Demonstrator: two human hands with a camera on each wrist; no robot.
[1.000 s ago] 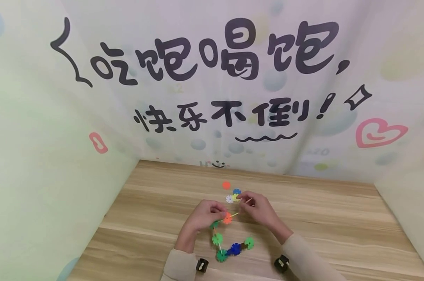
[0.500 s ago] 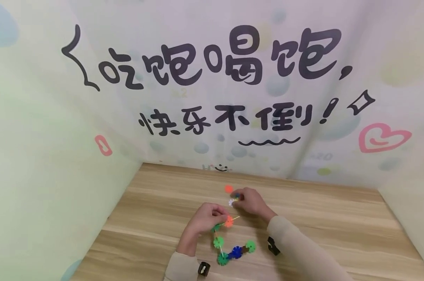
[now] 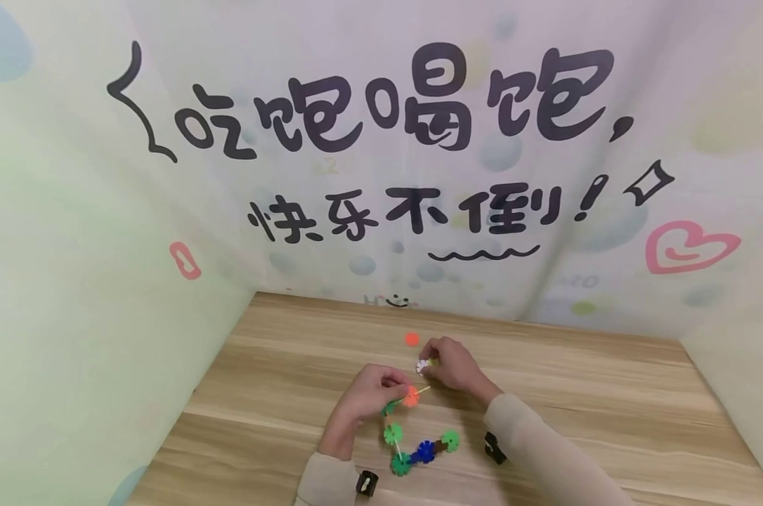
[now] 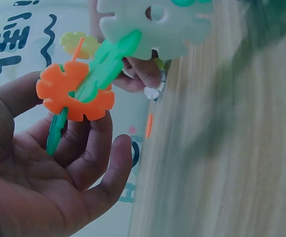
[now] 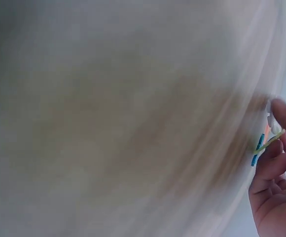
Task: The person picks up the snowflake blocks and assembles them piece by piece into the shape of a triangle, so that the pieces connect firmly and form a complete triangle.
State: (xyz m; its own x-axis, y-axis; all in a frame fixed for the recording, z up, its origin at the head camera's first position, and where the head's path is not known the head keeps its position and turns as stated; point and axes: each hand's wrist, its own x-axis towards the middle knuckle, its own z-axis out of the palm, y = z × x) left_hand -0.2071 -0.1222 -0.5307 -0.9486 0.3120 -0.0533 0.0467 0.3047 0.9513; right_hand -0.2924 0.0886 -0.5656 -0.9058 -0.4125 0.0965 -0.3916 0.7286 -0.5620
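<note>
My left hand [image 3: 370, 392] holds a bent chain of interlocking snowflake discs. Near its fingertips are an orange disc [image 3: 411, 398] and a yellow one seen edge-on; green, blue and brown discs [image 3: 426, 451] trail toward me. The left wrist view shows the chain's orange disc [image 4: 59, 94] joined to green ones, a pale disc [image 4: 177, 29] close to the lens. Farther back, my right hand [image 3: 455, 365] pinches a loose white disc [image 3: 422, 367] low over the table. In the right wrist view a yellow disc [image 5: 270, 141] and a blue disc [image 5: 255, 159] lie against those fingers, partly hidden.
A loose orange disc [image 3: 412, 339] lies on the wood-grain table [image 3: 293, 351] beyond both hands. A printed cloth wall [image 3: 356, 169] stands at the table's back, with side walls left and right. Each wrist wears a black device [image 3: 367, 483].
My right hand has left the chain's yellow end and reached back to the loose discs. It now pinches the white disc, shifted slightly right. The left hand keeps holding the chain.
</note>
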